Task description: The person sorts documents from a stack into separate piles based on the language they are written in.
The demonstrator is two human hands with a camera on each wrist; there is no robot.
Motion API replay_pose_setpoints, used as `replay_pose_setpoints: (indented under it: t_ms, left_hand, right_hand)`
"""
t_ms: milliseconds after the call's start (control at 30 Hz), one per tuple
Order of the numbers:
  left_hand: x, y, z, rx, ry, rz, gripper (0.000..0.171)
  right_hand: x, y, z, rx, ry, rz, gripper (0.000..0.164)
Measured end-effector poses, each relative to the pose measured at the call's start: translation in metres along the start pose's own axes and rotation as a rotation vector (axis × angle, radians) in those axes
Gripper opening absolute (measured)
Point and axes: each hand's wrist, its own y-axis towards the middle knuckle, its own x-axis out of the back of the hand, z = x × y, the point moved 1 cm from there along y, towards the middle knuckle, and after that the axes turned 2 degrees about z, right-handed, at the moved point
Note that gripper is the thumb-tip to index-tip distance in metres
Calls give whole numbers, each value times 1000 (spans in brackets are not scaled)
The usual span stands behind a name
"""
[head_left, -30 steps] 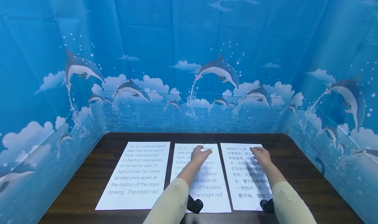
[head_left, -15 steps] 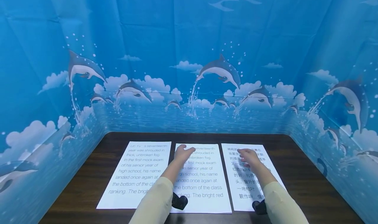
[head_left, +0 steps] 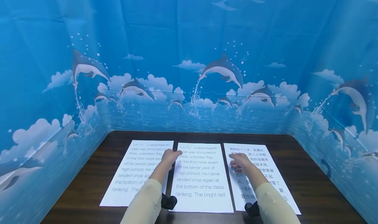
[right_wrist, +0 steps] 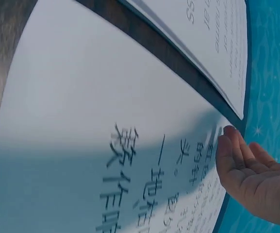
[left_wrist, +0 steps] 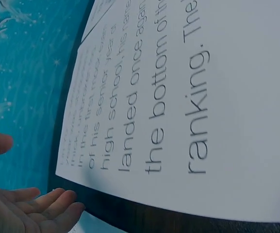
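Three white printed sheets lie side by side: a left English sheet (head_left: 127, 171), a middle English sheet (head_left: 200, 181) and a right Chinese sheet (head_left: 257, 152). My left hand (head_left: 169, 159) hovers over the gap between the left and middle sheets, holding nothing. In the left wrist view its thumb and fingers (left_wrist: 57, 204) are spread apart. Over the left part of the Chinese sheet is my right hand (head_left: 241, 162), also holding nothing, fingers gently bent. The right wrist view shows its fingertips (right_wrist: 224, 145) close to that sheet's edge, with a shadow cast on the paper.
A dark wooden table (head_left: 79, 188) bears the sheets. Around its back and sides hangs a blue curtain (head_left: 165, 27) printed with dolphins and clouds. Black wrist devices (head_left: 169, 202) sit below both pale sleeves (head_left: 144, 202). The middle sheet looks like a thin stack in the right wrist view.
Both hands have swept left: the left hand from the middle sheet to its left edge, the right hand across the Chinese sheet toward its left side. The sheets stay in place on the table.
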Motion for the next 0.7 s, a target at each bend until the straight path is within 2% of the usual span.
replay_pose_setpoints:
  t_ms: [233, 333, 600, 700]
  left_hand:
    - [7, 3, 12, 77, 50, -16, 54]
    - [8, 2, 15, 100, 40, -14, 54]
    - [8, -4, 16, 96, -16, -15, 49]
    - [5, 0, 20, 96, -22, -25, 47]
  right_hand:
    - [-9, -6, 1, -55, -2, 12, 51]
    - [-12, -7, 0, -44, 1, 13, 50]
    - [-16, -10, -2, -3, -22, 38, 50]
    - [-16, -10, -3, 1, -25, 36, 50]
